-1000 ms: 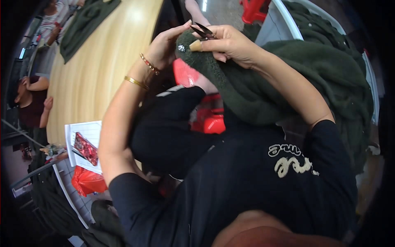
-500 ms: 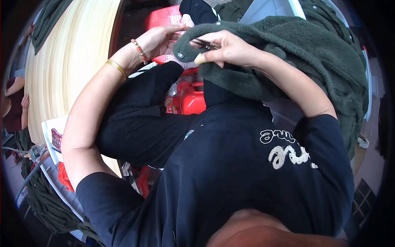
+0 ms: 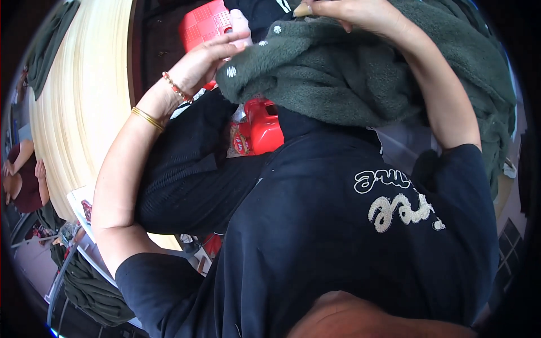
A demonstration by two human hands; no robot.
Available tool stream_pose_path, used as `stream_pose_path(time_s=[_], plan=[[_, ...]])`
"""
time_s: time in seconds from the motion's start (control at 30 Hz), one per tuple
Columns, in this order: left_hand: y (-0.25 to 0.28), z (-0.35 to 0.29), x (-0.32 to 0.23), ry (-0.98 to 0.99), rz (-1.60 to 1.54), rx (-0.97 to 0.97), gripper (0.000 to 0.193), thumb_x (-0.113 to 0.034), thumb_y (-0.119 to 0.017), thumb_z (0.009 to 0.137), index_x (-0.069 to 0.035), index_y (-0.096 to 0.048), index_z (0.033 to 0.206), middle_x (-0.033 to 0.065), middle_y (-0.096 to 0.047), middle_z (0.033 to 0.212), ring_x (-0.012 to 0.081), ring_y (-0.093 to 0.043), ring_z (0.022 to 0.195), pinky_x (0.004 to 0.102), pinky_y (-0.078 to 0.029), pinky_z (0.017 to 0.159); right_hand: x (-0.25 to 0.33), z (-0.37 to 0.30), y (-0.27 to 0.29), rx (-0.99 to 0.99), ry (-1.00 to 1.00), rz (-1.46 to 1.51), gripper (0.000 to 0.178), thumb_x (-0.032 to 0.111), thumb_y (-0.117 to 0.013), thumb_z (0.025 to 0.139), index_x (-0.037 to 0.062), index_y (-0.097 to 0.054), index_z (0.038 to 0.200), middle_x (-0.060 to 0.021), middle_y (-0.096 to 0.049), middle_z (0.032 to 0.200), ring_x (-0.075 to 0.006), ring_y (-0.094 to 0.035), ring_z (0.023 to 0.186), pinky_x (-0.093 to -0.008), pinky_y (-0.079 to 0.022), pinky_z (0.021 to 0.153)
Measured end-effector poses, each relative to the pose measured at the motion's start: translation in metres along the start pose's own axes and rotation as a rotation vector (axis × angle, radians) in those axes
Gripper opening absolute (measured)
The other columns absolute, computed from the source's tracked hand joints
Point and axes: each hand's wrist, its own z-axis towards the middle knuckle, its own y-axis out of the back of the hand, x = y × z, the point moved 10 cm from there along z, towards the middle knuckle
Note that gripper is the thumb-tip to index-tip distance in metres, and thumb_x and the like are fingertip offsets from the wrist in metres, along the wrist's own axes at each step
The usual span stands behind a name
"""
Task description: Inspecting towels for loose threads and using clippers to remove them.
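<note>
Gripping green fleece garment (image 3: 360, 84): right hand (image 3: 352, 12) fingers pinched on top edge; left hand (image 3: 205, 59) fingers spread, touching fold

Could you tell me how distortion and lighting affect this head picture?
Head view: fisheye bends the pale wooden tabletop into an arc; corners are black; the fuzzy dark green garment is evenly lit; the right hand is cut by the top edge.

right hand (image 3: 360, 14) cut off by top edge, its fingers hidden in green fleece garment (image 3: 360, 84)

Bulky green fleece garment (image 3: 360, 84) between hands
</note>
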Motion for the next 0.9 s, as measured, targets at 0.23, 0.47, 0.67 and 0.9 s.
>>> stream_pose_path(time_s=[0.23, 0.47, 0.67, 0.9], plan=[[-0.012, 0.021, 0.046, 0.123, 0.632, 0.105, 0.048, -0.022, -0.061, 0.088, -0.009, -0.047, 0.133, -0.0021, -0.061, 0.097, 0.0054, -0.051, 0.083, 0.0219, -0.041, 0.072, -0.034, -0.012, 0.015, -0.108, -0.004, 0.177, 0.037, 0.014, -0.06, 0.084, -0.0049, -0.056, 0.116, -0.0072, -0.069, 0.097, -0.006, -0.053, 0.056, -0.0195, -0.04, 0.046], [-0.027, 0.049, 0.0, -0.196, 0.312, -0.007, 0.028, -0.014, -0.066, 0.085, -0.003, -0.062, 0.111, -0.0021, -0.063, 0.091, 0.0047, -0.055, 0.082, 0.0191, -0.044, 0.074, -0.028, -0.008, 0.007, -0.076, 0.0, 0.097, 0.036, 0.016, -0.063, 0.084, -0.0036, -0.058, 0.113, -0.0052, -0.068, 0.087, -0.0061, -0.05, 0.05, -0.0199, -0.04, 0.043], [-0.019, 0.039, -0.002, -0.11, 0.22, 0.005, 0.021, -0.016, -0.065, 0.087, -0.006, -0.061, 0.105, -0.005, -0.062, 0.086, 0.0011, -0.052, 0.074, 0.016, -0.042, 0.068, -0.027, -0.004, -0.004, 0.016, 0.041, 0.223, 0.029, 0.018, -0.065, 0.084, -0.0028, -0.065, 0.104, -0.0018, -0.063, 0.072, -0.0051, -0.045, 0.043, -0.0197, -0.037, 0.041], [-0.035, 0.008, -0.053, -0.249, 0.13, -0.047, 0.022, -0.019, -0.061, 0.09, -0.007, -0.063, 0.108, -0.005, -0.063, 0.086, 0.0005, -0.054, 0.073, 0.0161, -0.043, 0.066, -0.014, -0.009, -0.035, 0.233, 0.029, 0.299, 0.031, 0.019, -0.07, 0.081, -0.0018, -0.066, 0.104, -0.0008, -0.062, 0.07, -0.0046, -0.046, 0.046, -0.0192, -0.036, 0.042]])
